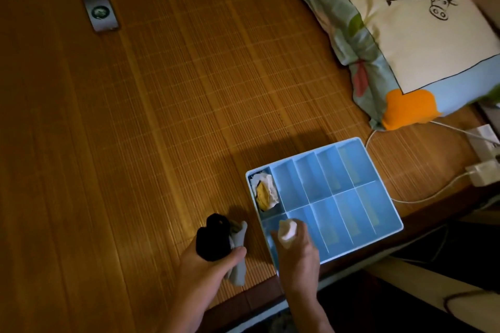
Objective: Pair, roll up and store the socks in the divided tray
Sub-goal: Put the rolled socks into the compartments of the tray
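Our tray's (pixel 365 205) far-left box holds a white-yellow roll (pixel 263 192). Our right hand (pixel 297 251) grips a pale roll (pixel 288 230) over the near-left box. Our left hand (pixel 208 270) squeezes socks (pixel 212 238), partly hidden, left of the tray.

Bamboo mat (pixel 162 116) with tray (pixel 365 208), pillow (pixel 405 35)

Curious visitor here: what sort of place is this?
Probably a bedroom: a brown woven bamboo sleeping mat, a cream pillow with a cow drawing lying on it, and white plug-in chargers at its edge.
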`<state>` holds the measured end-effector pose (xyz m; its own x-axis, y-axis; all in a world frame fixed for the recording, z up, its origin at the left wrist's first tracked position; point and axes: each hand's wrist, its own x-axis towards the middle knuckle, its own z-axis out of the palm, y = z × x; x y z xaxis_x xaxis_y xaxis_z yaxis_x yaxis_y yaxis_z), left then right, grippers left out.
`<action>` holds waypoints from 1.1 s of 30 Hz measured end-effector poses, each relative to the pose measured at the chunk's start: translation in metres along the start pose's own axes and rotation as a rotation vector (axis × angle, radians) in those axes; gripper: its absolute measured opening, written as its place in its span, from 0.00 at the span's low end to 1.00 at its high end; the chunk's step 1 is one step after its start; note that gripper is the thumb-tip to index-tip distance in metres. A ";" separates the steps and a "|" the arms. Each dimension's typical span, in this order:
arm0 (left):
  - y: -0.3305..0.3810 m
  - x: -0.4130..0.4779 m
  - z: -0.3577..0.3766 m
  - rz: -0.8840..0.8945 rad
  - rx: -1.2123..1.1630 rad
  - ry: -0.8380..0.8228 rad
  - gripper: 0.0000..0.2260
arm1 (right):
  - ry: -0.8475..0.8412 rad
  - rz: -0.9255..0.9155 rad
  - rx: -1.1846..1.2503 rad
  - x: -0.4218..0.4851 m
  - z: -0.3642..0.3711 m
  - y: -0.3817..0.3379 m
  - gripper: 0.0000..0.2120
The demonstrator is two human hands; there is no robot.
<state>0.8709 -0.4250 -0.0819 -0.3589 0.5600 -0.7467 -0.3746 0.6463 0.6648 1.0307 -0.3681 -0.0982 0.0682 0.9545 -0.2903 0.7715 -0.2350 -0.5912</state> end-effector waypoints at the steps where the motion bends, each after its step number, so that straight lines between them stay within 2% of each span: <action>1: -0.003 0.000 0.001 -0.001 0.004 -0.006 0.19 | -0.018 -0.020 -0.033 0.001 0.005 0.002 0.14; 5: -0.013 0.001 0.005 -0.007 0.021 -0.032 0.19 | -0.019 -0.065 -0.135 -0.001 0.030 0.011 0.21; 8: -0.017 -0.001 0.005 0.003 0.037 -0.029 0.19 | 0.000 -0.022 -0.109 -0.009 0.037 0.008 0.27; 12: -0.020 -0.001 0.003 0.023 0.039 -0.036 0.17 | 0.039 0.008 -0.014 -0.016 0.043 0.018 0.23; 15: -0.021 0.001 0.002 -0.006 0.028 -0.058 0.18 | 0.143 -0.105 -0.176 -0.019 0.052 0.027 0.23; 18: -0.020 0.001 0.003 -0.002 0.027 -0.078 0.18 | 0.262 -0.099 -0.333 -0.017 0.055 0.028 0.22; 21: -0.018 0.002 0.006 0.005 0.037 -0.080 0.19 | 0.242 -0.076 -0.223 -0.013 0.052 0.033 0.21; 23: -0.014 0.002 0.009 0.025 0.035 -0.080 0.19 | 0.221 -0.121 -0.154 -0.014 0.047 0.033 0.14; 24: -0.014 0.002 0.010 0.032 0.026 -0.083 0.20 | 0.206 -0.149 -0.169 -0.013 0.043 0.032 0.10; 26: -0.013 0.002 0.012 0.039 0.024 -0.090 0.23 | 0.181 -0.158 -0.226 -0.014 0.037 0.028 0.11; 28: -0.011 0.002 0.018 0.025 0.024 -0.078 0.22 | 0.209 -0.129 -0.117 -0.019 0.026 0.015 0.15; 30: -0.006 0.001 0.025 -0.020 -0.009 -0.065 0.18 | 0.214 -0.061 0.204 -0.028 0.007 -0.009 0.14; 31: -0.004 0.001 0.026 -0.010 -0.032 -0.069 0.16 | 0.117 0.016 0.397 -0.032 -0.001 -0.022 0.16; 33: 0.001 0.001 0.030 -0.023 -0.032 -0.119 0.15 | -0.219 0.204 0.720 -0.034 -0.014 -0.041 0.22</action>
<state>0.8961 -0.4081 -0.0827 -0.2468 0.6036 -0.7581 -0.4093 0.6442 0.6461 1.0054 -0.3885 -0.0539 -0.0192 0.8391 -0.5436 0.1510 -0.5350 -0.8312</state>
